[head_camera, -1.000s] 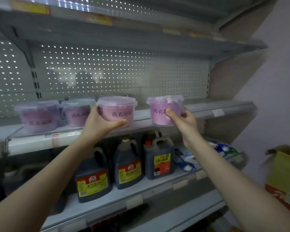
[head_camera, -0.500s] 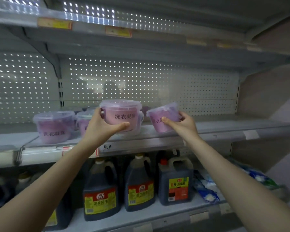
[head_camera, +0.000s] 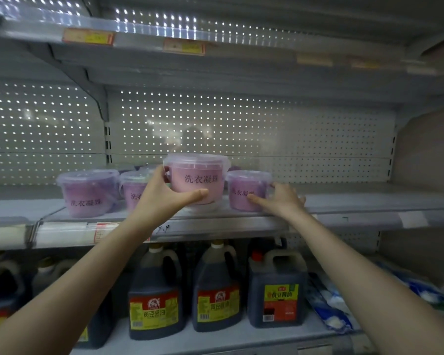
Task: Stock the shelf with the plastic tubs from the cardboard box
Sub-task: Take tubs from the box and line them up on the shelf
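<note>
- Left hand (head_camera: pixel 162 198) clamped on pink tub (head_camera: pixel 198 180): thumb across the lower front, fingers round the left side.
- Pink tub upright, lid on, near the front edge of the middle shelf (head_camera: pixel 344 201). Its top stands higher than its neighbours'. Cannot tell whether its base touches the shelf.
- Right hand (head_camera: pixel 280 201) clamped on purple tub (head_camera: pixel 244 193): thumb on the front wall, fingers round the right side.
- Purple tub upright on the same shelf, just right of the pink tub.
- Hands apart, one tub each.
- Far-left tub (head_camera: pixel 87 193) and second tub (head_camera: pixel 133 188) stand on the shelf toward its left end. The second is partly hidden by the left hand.
- Lower shelf (head_camera: pixel 241 336): dark jugs (head_camera: pixel 215 290) in a row, with blue-and-white packets (head_camera: pixel 331 303) to their right.
</note>
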`<state>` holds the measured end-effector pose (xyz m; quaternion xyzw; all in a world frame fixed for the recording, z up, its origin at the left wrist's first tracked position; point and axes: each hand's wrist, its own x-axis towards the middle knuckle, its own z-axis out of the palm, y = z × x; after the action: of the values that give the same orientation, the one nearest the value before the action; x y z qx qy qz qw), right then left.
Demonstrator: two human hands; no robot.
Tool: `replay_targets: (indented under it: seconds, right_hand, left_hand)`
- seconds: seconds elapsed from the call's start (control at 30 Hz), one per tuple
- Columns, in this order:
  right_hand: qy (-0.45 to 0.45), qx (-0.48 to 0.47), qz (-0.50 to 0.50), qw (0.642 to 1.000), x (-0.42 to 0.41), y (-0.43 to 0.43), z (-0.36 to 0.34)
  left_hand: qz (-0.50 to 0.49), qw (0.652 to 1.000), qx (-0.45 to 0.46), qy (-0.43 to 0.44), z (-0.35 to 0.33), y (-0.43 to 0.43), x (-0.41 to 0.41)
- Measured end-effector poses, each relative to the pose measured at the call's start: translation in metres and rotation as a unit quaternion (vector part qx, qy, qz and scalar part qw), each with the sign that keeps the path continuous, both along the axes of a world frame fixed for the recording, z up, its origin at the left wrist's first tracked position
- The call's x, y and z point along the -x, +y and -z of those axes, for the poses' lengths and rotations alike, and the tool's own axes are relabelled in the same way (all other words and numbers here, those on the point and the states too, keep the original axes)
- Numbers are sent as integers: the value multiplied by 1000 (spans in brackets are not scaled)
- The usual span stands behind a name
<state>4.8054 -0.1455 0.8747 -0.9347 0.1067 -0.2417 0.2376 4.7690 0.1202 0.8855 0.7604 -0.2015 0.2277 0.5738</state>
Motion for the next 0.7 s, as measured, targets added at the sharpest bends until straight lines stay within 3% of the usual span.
replay_targets:
  seconds: [0.3,0.5,0.7]
  right_hand:
    - [-70,-67,16,995,4,20,-5]
    - [-89,-15,36,995,-6,23,-12]
    - [-42,-29,-32,998,-32,5,-15]
  left_hand:
    - [-8,1000,5,4,-3,-8,9]
    - [-15,1000,14,-3,-12,-6,3]
    - [-6,999,35,-5,-19,-2,-6]
